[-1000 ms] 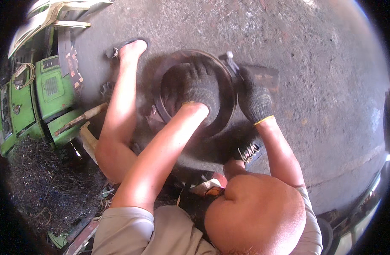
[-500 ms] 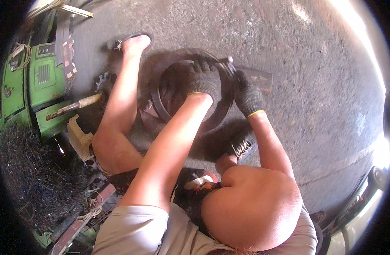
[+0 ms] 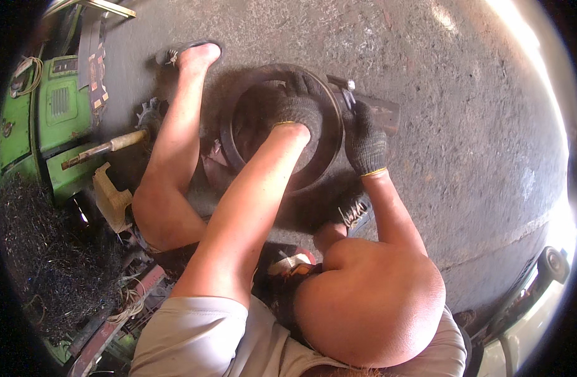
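A large dark metal ring, like a wheel rim, lies ahead of me near the floor. My left hand, in a dark knitted glove with a yellow cuff, reaches across its opening, with the fingers curled over the far rim. My right hand, gloved alike, is closed around the handle of a hammer. The hammer's head is beside the ring's far right edge, seemingly just apart from it. What lies under the ring is mostly hidden in shadow.
A flat dark plate lies right of the ring. My bare legs flank the work. At left are a green machine, a shaft with a gear and a heap of metal shavings. A pale vehicle stands at lower right.
The hammer head has shifted slightly away from the ring's edge, to the right and outward. The ring shows less blur and sits a little differently; my left hand stays on it.
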`<action>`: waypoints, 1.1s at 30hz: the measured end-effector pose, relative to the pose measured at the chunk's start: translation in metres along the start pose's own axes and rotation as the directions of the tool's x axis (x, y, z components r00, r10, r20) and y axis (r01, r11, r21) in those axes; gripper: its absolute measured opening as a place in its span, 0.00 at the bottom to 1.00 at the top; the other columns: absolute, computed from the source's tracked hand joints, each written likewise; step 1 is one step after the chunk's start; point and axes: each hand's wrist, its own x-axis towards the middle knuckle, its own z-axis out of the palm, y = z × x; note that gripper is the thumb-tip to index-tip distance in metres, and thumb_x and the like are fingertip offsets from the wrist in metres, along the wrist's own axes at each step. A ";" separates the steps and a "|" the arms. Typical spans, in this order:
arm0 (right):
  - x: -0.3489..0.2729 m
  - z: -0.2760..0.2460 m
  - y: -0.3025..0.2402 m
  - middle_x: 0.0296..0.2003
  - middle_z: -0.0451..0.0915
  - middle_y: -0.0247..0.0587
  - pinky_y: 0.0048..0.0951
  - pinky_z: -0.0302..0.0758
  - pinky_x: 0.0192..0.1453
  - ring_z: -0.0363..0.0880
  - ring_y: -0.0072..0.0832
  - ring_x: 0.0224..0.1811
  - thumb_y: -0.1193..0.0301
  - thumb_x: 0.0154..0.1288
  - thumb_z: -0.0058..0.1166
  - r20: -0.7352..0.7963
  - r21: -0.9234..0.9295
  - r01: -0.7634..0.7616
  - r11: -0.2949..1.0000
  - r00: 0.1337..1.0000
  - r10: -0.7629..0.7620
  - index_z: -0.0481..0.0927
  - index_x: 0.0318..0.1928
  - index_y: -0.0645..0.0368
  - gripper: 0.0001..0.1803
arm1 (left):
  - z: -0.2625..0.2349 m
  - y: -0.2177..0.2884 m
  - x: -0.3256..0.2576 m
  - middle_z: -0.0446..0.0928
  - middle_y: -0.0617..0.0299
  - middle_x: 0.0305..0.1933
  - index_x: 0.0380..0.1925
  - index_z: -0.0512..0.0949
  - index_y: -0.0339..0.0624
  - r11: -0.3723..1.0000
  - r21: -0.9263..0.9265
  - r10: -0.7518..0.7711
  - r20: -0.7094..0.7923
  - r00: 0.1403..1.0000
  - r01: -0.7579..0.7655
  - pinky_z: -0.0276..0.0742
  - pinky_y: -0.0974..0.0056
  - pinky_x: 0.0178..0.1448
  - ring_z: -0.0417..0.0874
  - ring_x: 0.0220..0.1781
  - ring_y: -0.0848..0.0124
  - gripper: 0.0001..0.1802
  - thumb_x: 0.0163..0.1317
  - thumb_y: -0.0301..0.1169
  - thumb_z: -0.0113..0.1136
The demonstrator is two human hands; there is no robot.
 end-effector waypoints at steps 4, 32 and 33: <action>0.003 -0.003 -0.004 0.49 0.88 0.61 0.60 0.83 0.52 0.86 0.65 0.51 0.51 0.80 0.53 0.174 -0.066 -0.110 0.992 0.977 0.120 0.76 0.68 0.50 0.25 | -0.003 0.000 0.000 0.45 0.27 0.88 0.84 0.53 0.30 1.000 0.025 -0.011 0.045 0.999 0.010 0.50 0.33 0.87 0.48 0.89 0.32 0.45 0.74 0.42 0.53; -0.017 -0.009 -0.012 0.54 0.86 0.63 0.56 0.82 0.57 0.85 0.64 0.57 0.58 0.83 0.51 0.155 -0.108 -0.162 0.981 0.972 0.177 0.78 0.67 0.56 0.22 | -0.001 -0.003 0.001 0.44 0.30 0.89 0.82 0.62 0.39 1.000 -0.004 -0.003 0.035 0.999 0.003 0.46 0.31 0.88 0.46 0.90 0.34 0.47 0.66 0.47 0.61; -0.015 -0.009 -0.012 0.54 0.86 0.63 0.56 0.82 0.57 0.85 0.64 0.57 0.58 0.83 0.51 0.172 -0.142 -0.164 0.976 0.967 0.187 0.78 0.67 0.56 0.22 | -0.006 -0.004 0.001 0.44 0.30 0.89 0.82 0.61 0.38 1.000 -0.012 -0.006 0.088 0.996 0.007 0.46 0.32 0.88 0.45 0.90 0.34 0.48 0.66 0.46 0.61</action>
